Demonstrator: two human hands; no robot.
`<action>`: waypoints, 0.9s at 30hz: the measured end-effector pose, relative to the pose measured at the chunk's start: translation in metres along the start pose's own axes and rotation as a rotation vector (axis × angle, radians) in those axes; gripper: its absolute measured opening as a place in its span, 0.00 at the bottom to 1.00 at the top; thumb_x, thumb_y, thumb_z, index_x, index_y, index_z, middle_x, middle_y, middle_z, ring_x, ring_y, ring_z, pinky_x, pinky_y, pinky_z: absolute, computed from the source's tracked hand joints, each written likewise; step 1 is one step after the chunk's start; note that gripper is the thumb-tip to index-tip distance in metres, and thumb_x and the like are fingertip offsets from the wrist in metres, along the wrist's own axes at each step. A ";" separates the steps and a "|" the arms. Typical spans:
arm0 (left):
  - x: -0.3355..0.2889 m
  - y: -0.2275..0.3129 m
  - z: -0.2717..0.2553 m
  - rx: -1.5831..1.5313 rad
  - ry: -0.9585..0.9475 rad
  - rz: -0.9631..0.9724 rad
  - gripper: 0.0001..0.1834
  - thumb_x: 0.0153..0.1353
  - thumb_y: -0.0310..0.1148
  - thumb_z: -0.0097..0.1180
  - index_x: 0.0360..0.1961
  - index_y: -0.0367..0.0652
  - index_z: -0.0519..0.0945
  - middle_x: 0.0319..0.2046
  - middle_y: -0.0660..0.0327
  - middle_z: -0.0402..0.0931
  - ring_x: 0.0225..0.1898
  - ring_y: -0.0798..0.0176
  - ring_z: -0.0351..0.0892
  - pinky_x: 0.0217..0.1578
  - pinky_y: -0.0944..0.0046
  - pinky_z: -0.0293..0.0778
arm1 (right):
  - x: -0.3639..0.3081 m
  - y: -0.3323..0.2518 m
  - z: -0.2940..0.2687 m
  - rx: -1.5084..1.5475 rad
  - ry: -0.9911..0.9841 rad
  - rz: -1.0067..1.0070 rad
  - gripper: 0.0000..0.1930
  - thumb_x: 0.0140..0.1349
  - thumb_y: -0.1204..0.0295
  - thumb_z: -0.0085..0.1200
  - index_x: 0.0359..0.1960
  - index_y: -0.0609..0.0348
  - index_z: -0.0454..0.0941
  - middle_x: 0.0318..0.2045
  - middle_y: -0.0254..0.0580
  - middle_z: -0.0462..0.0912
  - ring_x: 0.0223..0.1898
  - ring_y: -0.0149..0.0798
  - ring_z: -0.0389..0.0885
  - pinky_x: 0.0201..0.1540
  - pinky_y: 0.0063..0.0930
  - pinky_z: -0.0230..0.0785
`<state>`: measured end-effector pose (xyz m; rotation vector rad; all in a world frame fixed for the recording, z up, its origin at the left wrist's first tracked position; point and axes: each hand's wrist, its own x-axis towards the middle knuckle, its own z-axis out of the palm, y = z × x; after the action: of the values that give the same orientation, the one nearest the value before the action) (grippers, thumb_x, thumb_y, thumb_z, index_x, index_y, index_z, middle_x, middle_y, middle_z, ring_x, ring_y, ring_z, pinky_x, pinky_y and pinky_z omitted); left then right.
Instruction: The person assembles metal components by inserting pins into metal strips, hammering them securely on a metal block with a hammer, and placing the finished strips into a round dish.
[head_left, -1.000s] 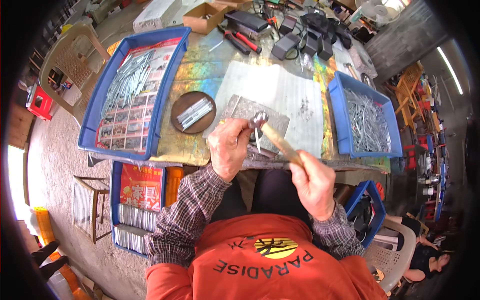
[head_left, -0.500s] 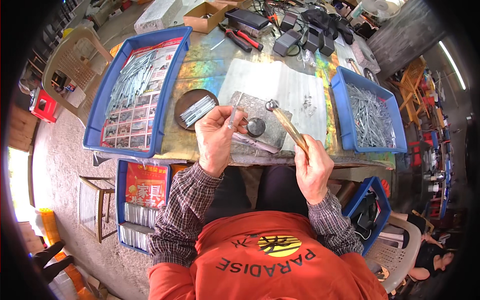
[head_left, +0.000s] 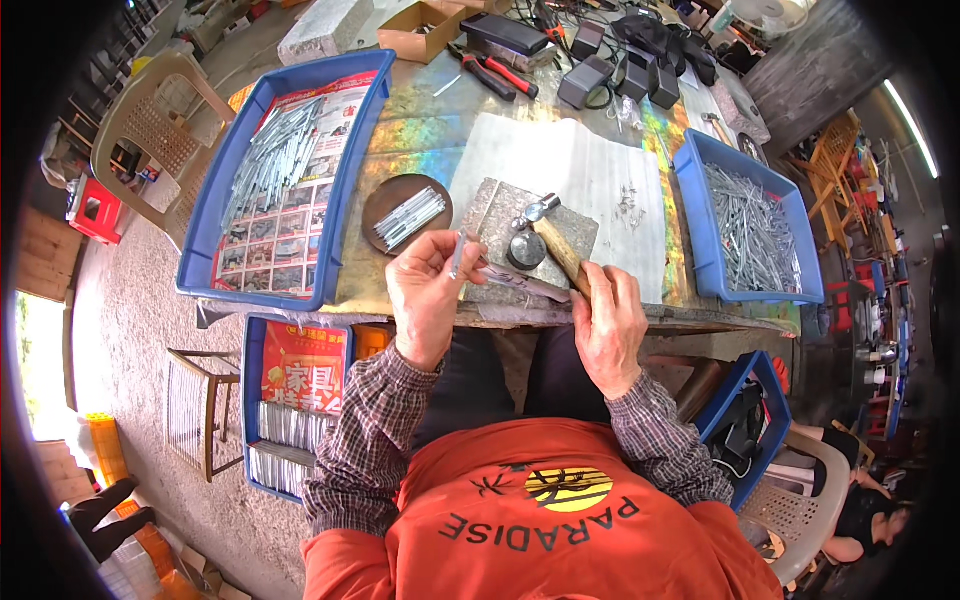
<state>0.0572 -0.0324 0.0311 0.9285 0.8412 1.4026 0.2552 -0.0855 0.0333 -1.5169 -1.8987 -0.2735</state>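
My left hand (head_left: 424,305) pinches a short, thin metal piece (head_left: 458,256) between thumb and fingers, above the table's near edge. A hammer (head_left: 556,243) with a wooden handle lies slanted, its head over a grey stone block (head_left: 487,209). The thumb and fingers of my right hand (head_left: 611,325) rest loosely round the handle's end. Beside the hammer head sits a dark round metal piece (head_left: 526,250) on the block. Left of the block, a brown round dish (head_left: 380,200) holds a small pile of slim silvery rods (head_left: 410,218).
Blue trays of metal rods flank the work area: a left tray (head_left: 330,245) lined with newspaper and a right tray (head_left: 755,295). Red-handled pliers (head_left: 497,75), black boxes (head_left: 581,82) and cables lie at the back. Below the table edge stands another blue tray (head_left: 250,400).
The hammer has come down and left from its raised position, its head now at the stone block. My right hand has loosened. My left hand has lowered slightly and the metal piece has turned.
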 end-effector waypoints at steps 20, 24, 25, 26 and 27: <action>-0.034 0.019 0.011 0.632 -0.228 0.296 0.14 0.51 0.18 0.57 0.41 0.37 0.78 0.30 0.53 0.79 0.32 0.56 0.82 0.33 0.64 0.76 | 0.045 -0.054 -0.013 0.600 -0.002 -0.232 0.06 0.53 0.79 0.60 0.32 0.65 0.77 0.26 0.43 0.78 0.25 0.41 0.77 0.25 0.31 0.68; -0.036 0.019 0.003 0.788 -0.263 0.442 0.11 0.50 0.20 0.59 0.37 0.37 0.80 0.28 0.54 0.78 0.30 0.53 0.80 0.32 0.61 0.74 | 0.047 -0.054 -0.015 0.781 -0.272 0.197 0.04 0.61 0.77 0.54 0.30 0.64 0.78 0.23 0.42 0.78 0.22 0.33 0.76 0.25 0.25 0.66; -0.036 0.018 0.001 0.845 -0.293 0.495 0.11 0.50 0.19 0.59 0.36 0.36 0.80 0.29 0.53 0.78 0.30 0.53 0.79 0.32 0.61 0.74 | 0.045 -0.052 -0.015 0.779 -0.272 0.198 0.04 0.61 0.77 0.54 0.30 0.64 0.78 0.23 0.42 0.78 0.22 0.33 0.76 0.25 0.25 0.66; -0.035 0.017 -0.001 0.843 -0.294 0.495 0.11 0.50 0.19 0.59 0.36 0.36 0.80 0.29 0.53 0.78 0.30 0.53 0.79 0.32 0.61 0.74 | 0.044 -0.051 -0.012 0.850 -0.332 0.260 0.03 0.61 0.77 0.54 0.32 0.64 0.78 0.24 0.39 0.78 0.22 0.30 0.75 0.25 0.23 0.66; -0.034 0.016 -0.003 0.825 -0.288 0.483 0.10 0.50 0.19 0.59 0.36 0.36 0.80 0.29 0.53 0.78 0.30 0.52 0.79 0.32 0.60 0.74 | 0.042 -0.049 -0.010 0.920 -0.391 0.323 0.03 0.61 0.77 0.55 0.34 0.64 0.78 0.25 0.37 0.79 0.23 0.27 0.75 0.24 0.21 0.66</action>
<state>0.0470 -0.0675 0.0427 2.0215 1.0288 1.2598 0.2100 -0.0730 0.0792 -1.2146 -1.6244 0.9746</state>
